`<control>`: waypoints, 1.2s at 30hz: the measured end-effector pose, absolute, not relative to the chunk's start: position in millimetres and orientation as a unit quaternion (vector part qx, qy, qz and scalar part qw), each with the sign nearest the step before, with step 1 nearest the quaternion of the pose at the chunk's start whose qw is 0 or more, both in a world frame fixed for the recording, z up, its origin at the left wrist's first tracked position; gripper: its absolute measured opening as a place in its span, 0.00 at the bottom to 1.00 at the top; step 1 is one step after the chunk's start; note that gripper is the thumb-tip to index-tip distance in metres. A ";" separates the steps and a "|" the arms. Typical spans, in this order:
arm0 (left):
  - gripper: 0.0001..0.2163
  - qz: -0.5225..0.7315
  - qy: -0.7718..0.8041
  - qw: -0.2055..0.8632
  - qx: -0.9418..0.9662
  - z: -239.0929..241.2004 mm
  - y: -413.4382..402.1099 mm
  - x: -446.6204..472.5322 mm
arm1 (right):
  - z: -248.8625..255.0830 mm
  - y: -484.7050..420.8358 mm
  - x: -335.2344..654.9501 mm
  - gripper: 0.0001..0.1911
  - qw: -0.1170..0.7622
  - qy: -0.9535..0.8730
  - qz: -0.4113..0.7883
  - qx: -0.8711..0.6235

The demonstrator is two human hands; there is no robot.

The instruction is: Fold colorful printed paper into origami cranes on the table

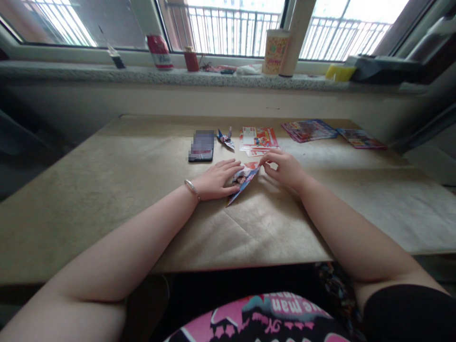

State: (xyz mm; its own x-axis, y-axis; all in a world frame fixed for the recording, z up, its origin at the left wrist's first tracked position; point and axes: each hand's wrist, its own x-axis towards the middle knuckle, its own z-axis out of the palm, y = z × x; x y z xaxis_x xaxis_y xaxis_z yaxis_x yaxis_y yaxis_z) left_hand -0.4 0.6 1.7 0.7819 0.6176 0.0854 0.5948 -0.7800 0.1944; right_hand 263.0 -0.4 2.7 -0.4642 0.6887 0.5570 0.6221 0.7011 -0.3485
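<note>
A sheet of printed paper [245, 178], folded along a slanting edge, lies on the table in front of me. My left hand [221, 178] rests flat on its left side with the fingers stretched out; a silver bracelet [191, 186] circles that wrist. At the paper's upper right corner, my right hand [283, 167] pinches the edge between thumb and fingers. Just beyond the hands are a red printed leaflet [260, 137] and a small folded paper figure [225, 138]. Part of the folded sheet is covered by my left fingers.
A phone [202, 145] lies left of the paper figure. Stacks of colourful printed sheets [309, 130] sit at the table's far right. Along the windowsill [221, 80] stand a red can [159, 52], a patterned cup [275, 51], a yellow sponge-like block [340, 72] and other small items.
</note>
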 end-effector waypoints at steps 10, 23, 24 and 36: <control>0.35 0.087 0.314 0.076 0.942 -3.4 0.8 -0.9 | -7.8 10.9 274.7 0.09 0.270 -0.858 0.047 -0.434; 0.39 0.087 0.357 0.090 0.926 -5.1 -0.3 1.7 | -15.2 12.9 256.9 0.13 0.265 -0.882 0.093 -0.379; 0.39 0.085 0.358 0.089 0.926 -4.4 -0.7 1.9 | -14.5 12.2 255.6 0.13 0.272 -0.878 0.102 -0.380; 0.40 0.099 0.370 0.051 0.922 -7.3 -0.4 0.3 | -1.5 6.8 264.3 0.31 0.301 -0.763 0.277 -0.500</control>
